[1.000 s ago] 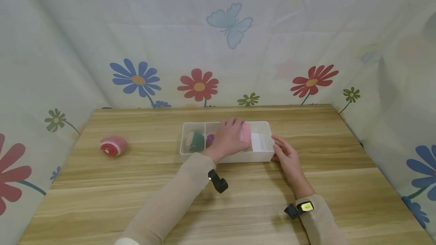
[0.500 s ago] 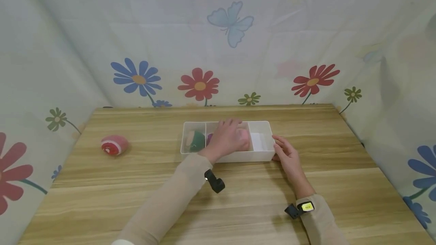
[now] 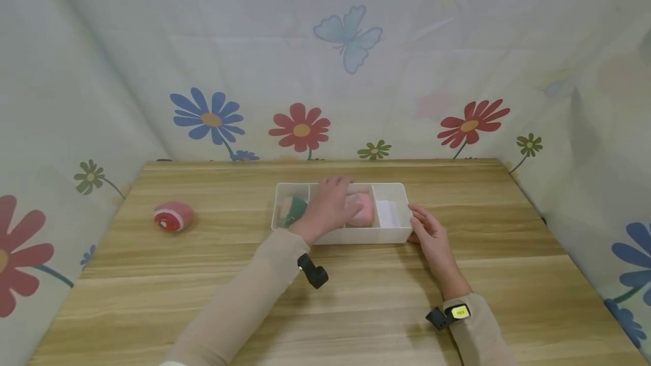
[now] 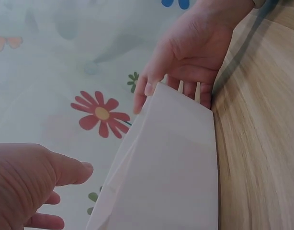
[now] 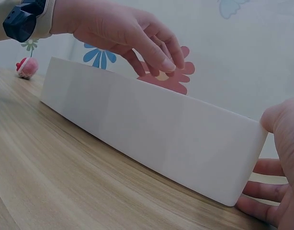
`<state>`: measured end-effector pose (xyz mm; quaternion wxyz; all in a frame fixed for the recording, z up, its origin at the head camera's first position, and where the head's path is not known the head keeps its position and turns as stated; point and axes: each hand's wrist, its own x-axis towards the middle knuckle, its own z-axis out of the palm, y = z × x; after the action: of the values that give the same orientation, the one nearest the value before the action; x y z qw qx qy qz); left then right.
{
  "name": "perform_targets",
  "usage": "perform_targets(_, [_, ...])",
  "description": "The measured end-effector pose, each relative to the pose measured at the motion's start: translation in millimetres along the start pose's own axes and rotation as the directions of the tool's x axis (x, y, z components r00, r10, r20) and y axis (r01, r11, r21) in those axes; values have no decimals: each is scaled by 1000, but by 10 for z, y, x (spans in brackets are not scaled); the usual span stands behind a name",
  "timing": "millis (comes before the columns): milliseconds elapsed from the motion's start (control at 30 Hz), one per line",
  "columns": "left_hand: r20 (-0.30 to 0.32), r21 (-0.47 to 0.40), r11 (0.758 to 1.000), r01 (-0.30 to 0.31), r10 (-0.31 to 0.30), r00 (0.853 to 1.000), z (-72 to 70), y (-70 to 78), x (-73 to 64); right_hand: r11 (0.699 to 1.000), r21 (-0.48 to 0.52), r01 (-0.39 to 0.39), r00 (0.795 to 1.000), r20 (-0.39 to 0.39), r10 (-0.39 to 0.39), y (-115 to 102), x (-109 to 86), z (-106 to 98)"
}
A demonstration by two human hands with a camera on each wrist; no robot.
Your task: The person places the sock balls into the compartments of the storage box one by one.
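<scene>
On a light wood-grain table (image 3: pixel 356 309), a long white plastic box with upright dividers (image 3: pixel 366 236) stands toward the far edge, about midway between the left and right edges, its long sides running roughly along that far edge. The person's left hand (image 3: pixel 328 205) hangs above the middle of the box, fingers loosely bent and thumb set apart from them; it holds nothing, and the right wrist view shows it above the box's rim. A soft pink rounded block (image 3: pixel 364 214) lies inside the box, in the compartment next to the one at the right end, partly covered by the left thumb in the head view. The right hand (image 3: pixel 432 237) grips the right end of the box, thumb at the rim by the near right corner, fingers round the end wall. A flat white piece (image 3: pixel 387 214) lies in the right-end compartment. In the left-end compartment sits a green and beige object (image 3: pixel 295 210); what lies directly beneath the left hand cannot be told. Well apart from the box, near the table's left edge, rests a pink and red rounded toy with a white band (image 3: pixel 174 217). Behind the far edge hangs a pale flower-printed cloth (image 3: pixel 396 83).
</scene>
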<state>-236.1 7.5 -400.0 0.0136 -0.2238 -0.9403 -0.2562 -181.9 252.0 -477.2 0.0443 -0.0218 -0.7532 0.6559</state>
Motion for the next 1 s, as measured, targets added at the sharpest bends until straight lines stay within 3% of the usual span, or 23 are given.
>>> perform_targets(200, [-25, -27, 999, 39, -40, 999, -71, -47, -31, 1000, -3, -5, 1000, 2, 5, -9, 5, -9])
perform_targets(433, [-66, 4, 1000, 31, -30, 997, -125, -135, -60, 1000, -1, -2, 1000, -1, 2, 2, 14, -5])
perform_targets(733, [-75, -68, 996, 61, -66, 995, -207, -206, -162, 1000, -4, -1, 1000, 5, 1, 34, 15, -8])
perform_targets(1000, [-95, -82, 994, 70, -78, 992, -245, -336, -223, 1000, -14, -2, 1000, -3, 2, 40, 4, 9])
